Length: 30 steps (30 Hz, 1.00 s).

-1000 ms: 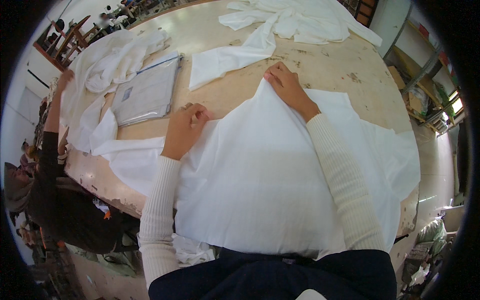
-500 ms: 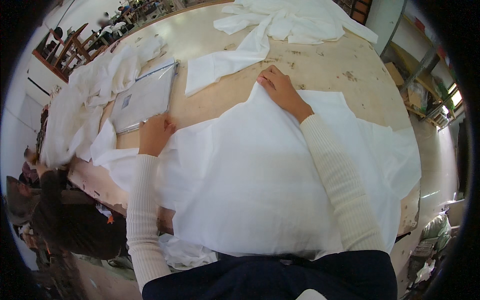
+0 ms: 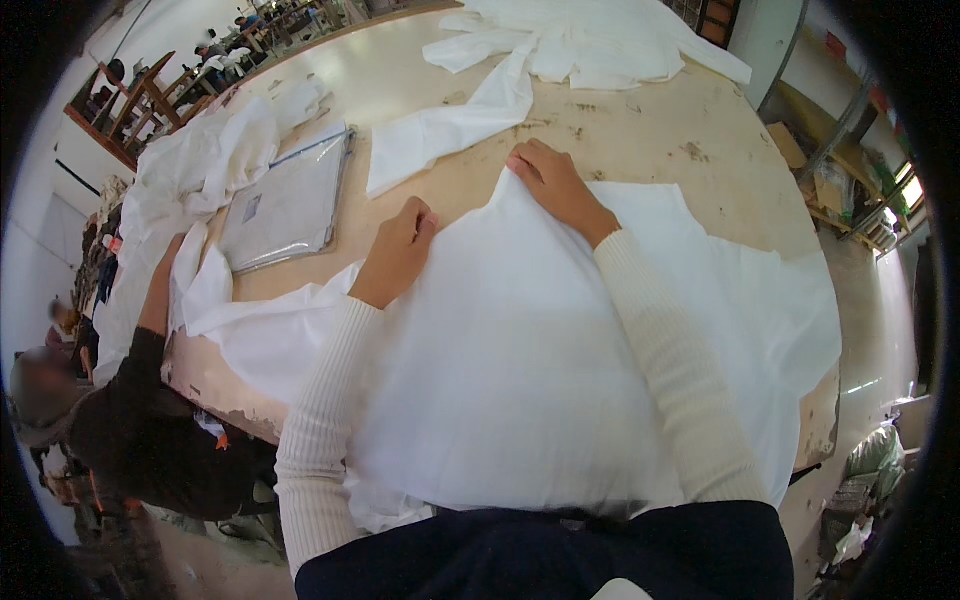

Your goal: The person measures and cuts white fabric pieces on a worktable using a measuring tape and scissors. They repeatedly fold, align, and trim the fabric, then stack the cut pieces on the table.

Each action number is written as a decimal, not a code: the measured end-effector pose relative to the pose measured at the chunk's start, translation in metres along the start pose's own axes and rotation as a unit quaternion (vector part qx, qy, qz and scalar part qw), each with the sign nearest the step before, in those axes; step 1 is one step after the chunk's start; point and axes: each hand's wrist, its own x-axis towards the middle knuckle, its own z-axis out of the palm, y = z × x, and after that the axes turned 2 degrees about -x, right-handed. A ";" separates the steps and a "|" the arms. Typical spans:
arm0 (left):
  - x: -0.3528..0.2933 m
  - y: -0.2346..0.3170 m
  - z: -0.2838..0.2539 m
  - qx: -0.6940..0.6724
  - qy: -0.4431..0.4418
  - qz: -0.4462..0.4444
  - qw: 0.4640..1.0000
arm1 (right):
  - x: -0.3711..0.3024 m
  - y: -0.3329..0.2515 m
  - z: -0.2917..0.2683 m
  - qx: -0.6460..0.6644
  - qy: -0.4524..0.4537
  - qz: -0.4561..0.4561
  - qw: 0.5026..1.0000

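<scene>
A white garment with sleeves, seemingly a shirt [image 3: 520,370], spreads over the near side of the table and hangs toward my waist. My right hand [image 3: 560,188] is closed in a pinch on a raised point at the garment's far edge. To its left, my left hand [image 3: 398,252] has its fingers curled closed at the same edge, where the cloth runs into them. The fingertips of the left hand are partly hidden. One sleeve [image 3: 265,320] lies out to the left, and more white cloth [image 3: 770,300] stretches to the right.
A flat clear plastic package [image 3: 285,205] with pale contents lies left of my hands. Beyond are a white sleeve [image 3: 450,130] and a pile of white garments [image 3: 610,40]. At left, a co-worker in a dark top [image 3: 150,430] reaches to white cloth [image 3: 215,150] on the table [image 3: 640,130].
My left hand has moved right along the garment's edge, closer to my right hand, which stays nearly in place. The co-worker's arm now reaches farther over the table's left edge.
</scene>
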 end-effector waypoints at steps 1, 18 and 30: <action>-0.001 0.002 0.000 0.009 0.004 0.001 1.000 | 0.000 0.001 -0.001 0.005 0.003 -0.004 1.000; -0.030 0.020 0.001 0.122 -0.019 0.025 0.992 | -0.001 -0.007 -0.006 0.033 -0.029 0.028 0.999; -0.033 0.007 0.003 0.141 0.032 0.037 0.989 | -0.001 -0.007 -0.005 0.036 -0.038 0.034 0.998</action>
